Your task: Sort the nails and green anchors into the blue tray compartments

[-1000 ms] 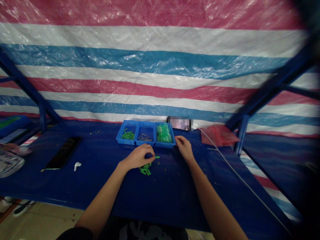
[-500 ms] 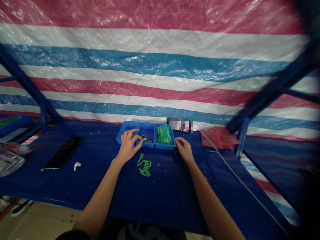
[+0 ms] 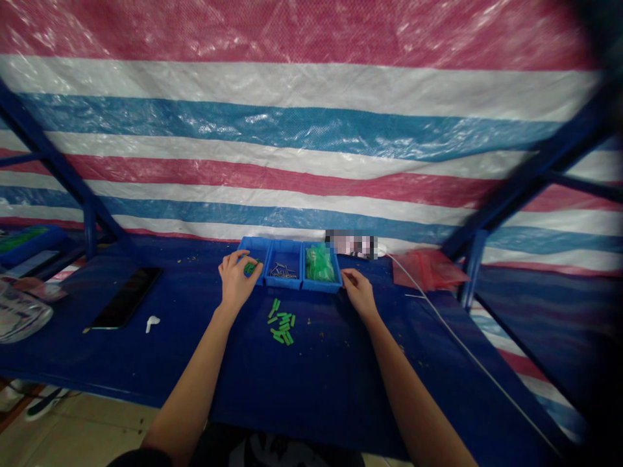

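Observation:
Three small blue bins (image 3: 283,283) stand side by side at the back of the blue table. My left hand (image 3: 236,279) reaches into the left bin, fingers curled around green plastic plugs (image 3: 250,266). The middle bin holds small metal screws (image 3: 278,270). In the right bin lies a bag of green pieces (image 3: 319,261). My right hand (image 3: 357,290) rests by the right bin's front corner, fingers loosely bent, holding nothing that I can see. A small pile of loose green plugs (image 3: 281,322) lies on the table between my hands.
A black phone (image 3: 125,296) and a white earbud (image 3: 151,322) lie at the left. A white cable (image 3: 452,331) runs along the right. Red plastic bags (image 3: 426,266) sit near the right post. Blue frame posts stand on both sides, with a striped tarp behind.
My left hand left the pile of green plugs and moved up to the left bin. My right hand stayed by the right bin.

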### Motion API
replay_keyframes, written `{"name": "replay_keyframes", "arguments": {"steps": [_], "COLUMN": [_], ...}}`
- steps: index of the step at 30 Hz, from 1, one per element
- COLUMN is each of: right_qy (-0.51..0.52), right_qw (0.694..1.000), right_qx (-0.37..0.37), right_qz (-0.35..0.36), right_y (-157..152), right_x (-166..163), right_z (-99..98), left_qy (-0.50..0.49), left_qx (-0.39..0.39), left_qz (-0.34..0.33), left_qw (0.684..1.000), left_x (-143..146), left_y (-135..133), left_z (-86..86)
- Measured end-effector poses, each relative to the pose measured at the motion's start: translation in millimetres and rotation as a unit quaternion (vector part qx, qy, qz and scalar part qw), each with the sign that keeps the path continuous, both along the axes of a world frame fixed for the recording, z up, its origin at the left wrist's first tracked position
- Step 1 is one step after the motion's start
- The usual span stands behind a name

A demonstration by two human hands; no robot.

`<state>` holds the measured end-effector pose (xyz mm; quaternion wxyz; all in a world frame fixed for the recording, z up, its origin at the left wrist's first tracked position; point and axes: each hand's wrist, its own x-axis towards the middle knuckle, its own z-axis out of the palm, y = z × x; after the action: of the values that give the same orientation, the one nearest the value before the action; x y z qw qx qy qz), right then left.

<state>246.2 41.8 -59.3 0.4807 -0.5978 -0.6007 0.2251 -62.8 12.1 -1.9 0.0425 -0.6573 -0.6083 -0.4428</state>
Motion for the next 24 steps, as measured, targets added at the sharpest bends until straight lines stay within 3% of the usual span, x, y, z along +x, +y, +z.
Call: {"name": "replay_keyframes", "arguments": {"steps": [5, 9, 15, 24], "right_qy": [-0.001, -0.002, -0.016, -0.027], "right_qw": [1.000, 1.000, 1.000, 0.999], "right_qx": [0.003, -0.001, -0.010, -0.015], "right_qz": [0.003, 0.004, 0.015, 0.010], "right_y": [0, -1, 0, 1], "right_x": [0, 1, 1, 1], "right_z": [-0.5, -0.9, -2.3, -3.0], "left_qy": [-0.007, 0.048, 0.139, 0.136], "left_qx": [-0.021, -0.121, -0.240, -0.262], "left_qz": [-0.258, -0.363, -0.413, -0.426], "left_qw": [0.966, 0.923, 0.867, 0.855], "left_x": [24, 38, 38, 38], "left_y": [-16, -29, -29, -26], "left_z": [7.3, 9.1, 4.8, -1.0]}}
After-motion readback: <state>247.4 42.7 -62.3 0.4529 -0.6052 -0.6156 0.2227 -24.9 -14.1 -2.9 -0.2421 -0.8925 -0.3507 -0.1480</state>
